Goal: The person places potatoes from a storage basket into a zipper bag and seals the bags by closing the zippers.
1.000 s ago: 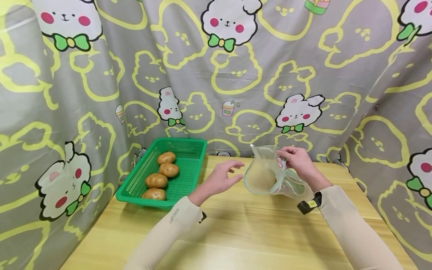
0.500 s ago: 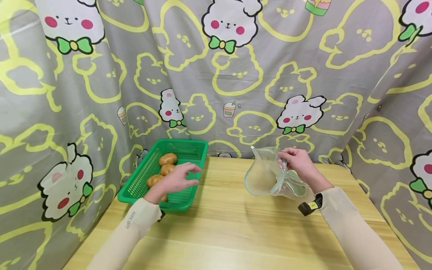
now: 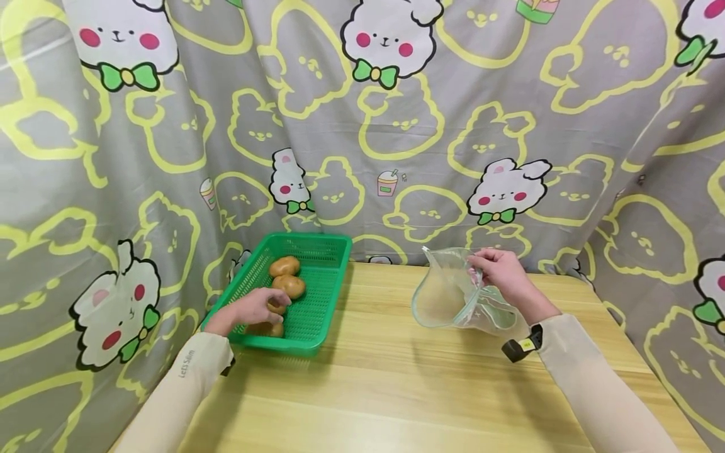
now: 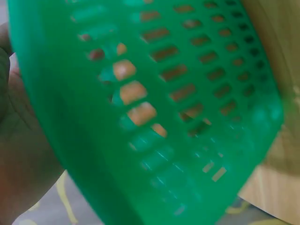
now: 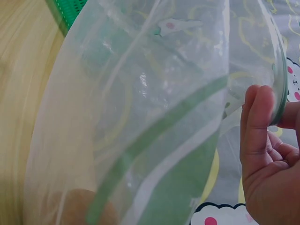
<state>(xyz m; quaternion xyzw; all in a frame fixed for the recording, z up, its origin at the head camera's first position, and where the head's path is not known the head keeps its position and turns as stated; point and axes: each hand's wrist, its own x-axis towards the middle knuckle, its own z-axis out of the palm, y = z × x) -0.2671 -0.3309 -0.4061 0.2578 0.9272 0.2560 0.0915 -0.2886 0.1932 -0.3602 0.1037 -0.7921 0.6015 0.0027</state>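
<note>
In the head view my left hand (image 3: 255, 308) is over the near left part of a green plastic basket (image 3: 324, 314), its fingers loosely bent above the potatoes there. A near potato (image 3: 270, 329) is partly covered by this hand, while two others, a far potato (image 3: 285, 266) and a middle potato (image 3: 291, 287), show beyond it. My right hand (image 3: 498, 270) pinches the rim of a clear zip bag (image 3: 438, 296), whose mouth gapes toward the left. Low inside the bag, a brown rounded potato (image 5: 79, 206) shows through the plastic in the right wrist view.
A wooden table (image 3: 368, 390) lies under everything, with bare wood between basket and bag. Behind and at both sides hangs a grey patterned curtain (image 3: 340, 138). The basket's perforated wall (image 4: 178, 117) fills much of the left wrist view.
My left hand has moved left, from beside the bag's mouth to over the potatoes in the basket. The right hand stays in place, holding the bag.
</note>
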